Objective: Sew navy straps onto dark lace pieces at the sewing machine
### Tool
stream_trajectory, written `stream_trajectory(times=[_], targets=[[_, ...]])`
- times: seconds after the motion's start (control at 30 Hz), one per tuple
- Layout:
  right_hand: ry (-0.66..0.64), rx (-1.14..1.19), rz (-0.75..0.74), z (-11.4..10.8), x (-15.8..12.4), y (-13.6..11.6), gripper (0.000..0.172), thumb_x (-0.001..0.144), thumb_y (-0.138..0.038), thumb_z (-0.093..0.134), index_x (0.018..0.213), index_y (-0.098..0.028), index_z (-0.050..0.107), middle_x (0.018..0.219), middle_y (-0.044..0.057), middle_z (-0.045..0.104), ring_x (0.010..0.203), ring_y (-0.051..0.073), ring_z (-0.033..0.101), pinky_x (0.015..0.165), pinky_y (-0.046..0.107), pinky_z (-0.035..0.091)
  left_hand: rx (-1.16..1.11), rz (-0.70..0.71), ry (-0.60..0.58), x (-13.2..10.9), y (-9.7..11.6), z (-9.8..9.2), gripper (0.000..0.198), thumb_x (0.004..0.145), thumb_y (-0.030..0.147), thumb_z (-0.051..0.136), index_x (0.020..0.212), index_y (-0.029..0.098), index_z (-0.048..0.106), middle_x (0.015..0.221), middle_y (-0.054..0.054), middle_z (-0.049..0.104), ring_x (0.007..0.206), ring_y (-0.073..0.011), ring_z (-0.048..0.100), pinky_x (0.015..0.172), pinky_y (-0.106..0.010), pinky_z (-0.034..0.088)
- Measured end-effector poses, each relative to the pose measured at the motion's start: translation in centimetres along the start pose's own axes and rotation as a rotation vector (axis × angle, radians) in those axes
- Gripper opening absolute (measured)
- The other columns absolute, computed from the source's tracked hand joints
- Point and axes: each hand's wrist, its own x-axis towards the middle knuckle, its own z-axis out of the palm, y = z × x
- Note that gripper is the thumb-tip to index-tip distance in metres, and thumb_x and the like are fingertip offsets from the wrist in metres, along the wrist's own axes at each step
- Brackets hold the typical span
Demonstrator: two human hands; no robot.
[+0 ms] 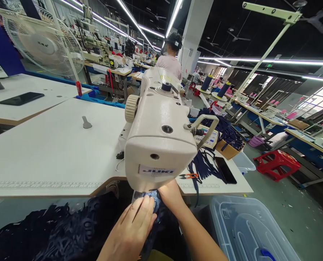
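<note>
A cream sewing machine (161, 145) stands in front of me, its head hiding the needle area. Below it, a piece of patterned blue fabric (156, 201) sits between my hands. My left hand (133, 221) is closed on the fabric, fingers together across its top and thumb at the side. On the fabric's right edge is my right hand (171, 194); its fingers are hidden under the machine head, so their grip does not show. Dark navy fabric (66, 228) hangs in a heap to the left, below the table edge.
The white table (55, 145) carries a flat metal piece (87, 123). Right of the machine lie orange thread snips (190, 176), navy strips (206, 163) and a phone (225, 170). A clear lidded bin (251, 228) is at lower right, a red stool (278, 165) beyond. A person (170, 61) sits ahead.
</note>
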Motion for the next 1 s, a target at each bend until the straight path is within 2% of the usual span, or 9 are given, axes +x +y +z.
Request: stream_trajectory(times=[0.3,0.53,0.67,0.77,0.87,1.0], targets=[[-0.004,-0.008,0.032,0.0,0.7,0.0,0.018,0.082,-0.019,0.048,0.080,-0.018,0.066,0.060,0.000,0.061,0.066,0.017,0.057,0.071,0.028,0.048,0.023,0.031,-0.082,0.9,-0.4,-0.2,0.034,0.087,0.023,0.057,0.116,0.007,0.059,0.110,-0.011,0.068,0.103,-0.0219,0.058,0.093,-0.034,0.042],[-0.020,-0.033,0.006,0.0,0.9,0.2,0.019,0.083,-0.019,0.047,0.079,-0.018,0.065,0.069,0.002,0.063,0.069,0.017,0.057,0.070,0.028,0.048,0.037,-0.004,-0.088,0.3,-0.1,0.2,0.033,0.087,0.019,0.053,0.120,0.014,0.057,0.113,-0.007,0.067,0.105,-0.0213,0.058,0.096,-0.035,0.042],[-0.033,-0.018,0.040,0.3,0.8,0.5,0.019,0.083,-0.017,0.048,0.080,-0.018,0.066,0.066,0.002,0.063,0.074,0.018,0.058,0.077,0.029,0.048,0.036,-0.020,-0.099,0.2,0.1,0.5,0.036,0.088,0.020,0.051,0.123,0.016,0.055,0.114,-0.007,0.066,0.105,-0.0212,0.058,0.096,-0.035,0.041],[-0.031,-0.027,0.046,0.4,0.8,0.6,0.020,0.083,-0.015,0.047,0.078,-0.019,0.066,0.064,0.001,0.062,0.073,0.017,0.058,0.078,0.028,0.048,0.049,-0.025,-0.105,0.4,0.2,0.5,0.032,0.087,0.018,0.051,0.118,0.014,0.058,0.112,-0.007,0.067,0.104,-0.0210,0.058,0.095,-0.034,0.041],[-0.034,-0.021,0.029,0.4,0.8,0.6,0.019,0.082,-0.016,0.049,0.075,-0.019,0.065,0.061,0.000,0.062,0.067,0.016,0.057,0.072,0.026,0.050,0.087,0.036,-0.076,0.5,-0.2,0.3,0.030,0.086,0.020,0.055,0.114,0.012,0.060,0.110,-0.008,0.067,0.101,-0.0218,0.058,0.092,-0.034,0.042],[-0.040,-0.011,-0.008,0.4,0.9,0.4,0.018,0.080,-0.016,0.050,0.072,-0.019,0.066,0.064,0.000,0.064,0.065,0.015,0.058,0.067,0.024,0.050,0.076,0.099,-0.152,0.1,-0.9,-0.3,0.029,0.085,0.020,0.054,0.113,0.022,0.061,0.116,-0.005,0.065,0.106,-0.0232,0.057,0.093,-0.037,0.041]])
